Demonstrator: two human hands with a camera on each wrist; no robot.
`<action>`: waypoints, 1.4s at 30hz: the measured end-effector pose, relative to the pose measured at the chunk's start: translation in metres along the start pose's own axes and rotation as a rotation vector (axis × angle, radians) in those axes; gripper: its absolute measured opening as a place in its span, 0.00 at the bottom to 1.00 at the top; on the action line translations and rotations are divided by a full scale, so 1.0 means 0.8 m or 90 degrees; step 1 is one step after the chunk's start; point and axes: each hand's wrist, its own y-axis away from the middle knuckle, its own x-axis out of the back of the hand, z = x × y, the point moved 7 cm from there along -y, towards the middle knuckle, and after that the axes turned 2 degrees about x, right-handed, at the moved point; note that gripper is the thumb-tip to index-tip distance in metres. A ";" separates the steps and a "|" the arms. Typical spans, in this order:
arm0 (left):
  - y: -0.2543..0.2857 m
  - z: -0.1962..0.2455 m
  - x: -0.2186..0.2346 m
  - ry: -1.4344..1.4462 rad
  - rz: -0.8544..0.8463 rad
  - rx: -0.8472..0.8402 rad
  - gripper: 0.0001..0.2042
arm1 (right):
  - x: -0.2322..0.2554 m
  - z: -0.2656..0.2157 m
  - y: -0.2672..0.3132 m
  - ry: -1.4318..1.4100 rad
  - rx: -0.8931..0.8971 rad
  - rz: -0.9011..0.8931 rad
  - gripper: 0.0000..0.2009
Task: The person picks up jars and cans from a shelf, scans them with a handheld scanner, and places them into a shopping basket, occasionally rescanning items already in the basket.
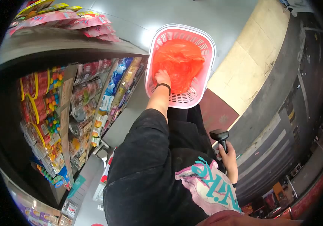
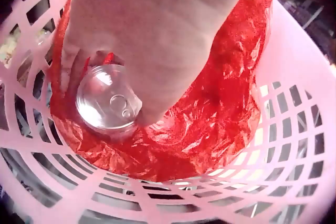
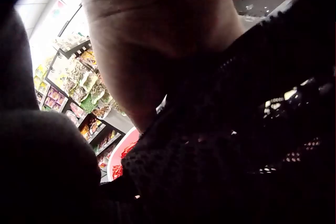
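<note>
Inside a pink slatted basket [image 1: 150,81], my left hand [image 1: 163,78] reaches down into a red plastic bag [image 1: 186,64]. The left wrist view shows that hand [image 2: 147,29] gripping a round container with a clear pull-tab lid [image 2: 105,98], with the crinkled red bag [image 2: 210,124] around it. My right hand [image 1: 229,160] holds a black handheld scanner [image 1: 219,135] by its handle, beside the body and away from the basket. In the right wrist view the hand [image 3: 157,40] is close and dark, its fingers hidden.
Snack shelves [image 1: 67,113] stand to the left, with candy packs and jars; pink packets [image 1: 90,24] lie on the top ledge. A beige slab [image 1: 248,56] with a dark red end [image 1: 220,113] is right of the basket. Grey floor [image 1: 131,15] shows beyond.
</note>
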 end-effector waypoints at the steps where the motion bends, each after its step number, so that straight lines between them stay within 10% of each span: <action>1: 0.025 -0.011 0.032 0.003 0.002 0.003 0.43 | 0.002 -0.004 -0.001 0.001 0.004 -0.002 0.17; 3: 0.109 -0.034 0.136 0.057 -0.002 -0.104 0.34 | 0.002 -0.021 -0.003 0.016 0.030 -0.004 0.16; 12: 0.210 -0.110 0.180 0.830 -0.047 -0.362 0.42 | -0.005 -0.105 -0.026 0.057 0.183 -0.135 0.18; 19: 0.351 -0.153 0.177 1.034 -0.111 -0.552 0.39 | -0.034 -0.179 -0.022 0.110 0.375 -0.214 0.20; 35: 0.457 -0.309 0.098 1.151 0.529 -0.193 0.39 | -0.087 -0.226 -0.019 0.236 0.503 -0.340 0.20; 42: 0.477 -0.338 0.076 1.410 0.510 -0.179 0.35 | -0.088 -0.218 -0.022 0.249 0.497 -0.339 0.20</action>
